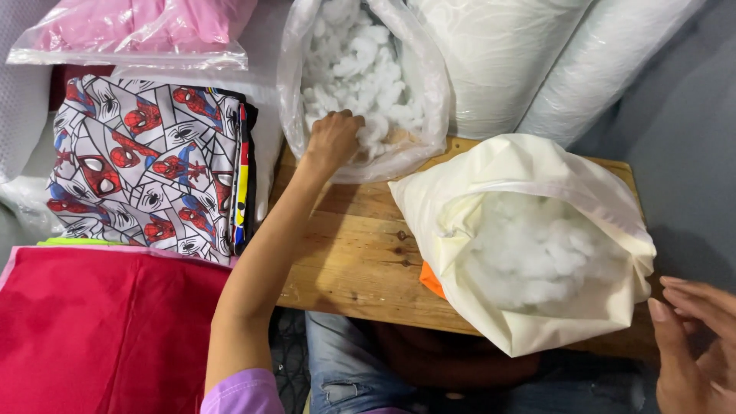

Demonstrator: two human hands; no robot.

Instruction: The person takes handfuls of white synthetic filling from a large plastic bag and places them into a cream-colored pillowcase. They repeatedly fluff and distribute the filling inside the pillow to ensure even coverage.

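Our left hand [331,142] closes on white stuffing [360,61] in the clear bag [291,84]; we should grab full clumps while our open right hand [694,345] steadies the cream cushion cover [460,207]

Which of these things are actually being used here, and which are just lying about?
In use:
left hand, reaching into the clear bag of white stuffing
right hand, open beside the cream fabric case part-filled with stuffing
wooden board under both

Lying about:
cartoon-print fabric
red cloth
bagged pink cloth
white rolls

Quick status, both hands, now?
Left hand: closed on white fluffy stuffing inside clear plastic bag.
Right hand: open, empty, beside cream fabric cover.
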